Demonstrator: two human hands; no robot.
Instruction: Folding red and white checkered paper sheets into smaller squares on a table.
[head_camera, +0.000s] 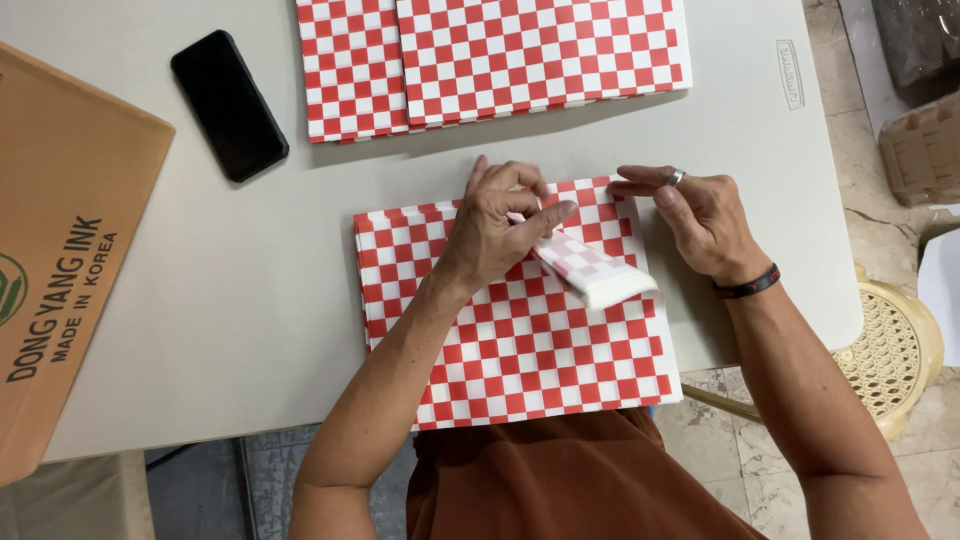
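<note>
My left hand (497, 225) pinches folded-back corner of top checkered sheet (590, 272) — fold's long axis runs toward lower right, tip pointing there. Right hand (700, 215) open, fingertips touching stack (520, 350) at far-right edge. Stack's near edge overhangs desk (250, 300); my forearm hides part of stack.

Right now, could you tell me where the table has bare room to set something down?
Bare table lies between the cardboard box, phone and near checkered stack; another patch right of the far stack. Crowded around both hands.

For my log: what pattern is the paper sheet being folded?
Red-and-white checks on the sheet; its turned-over corner looks paler. Head view shows it best.
</note>
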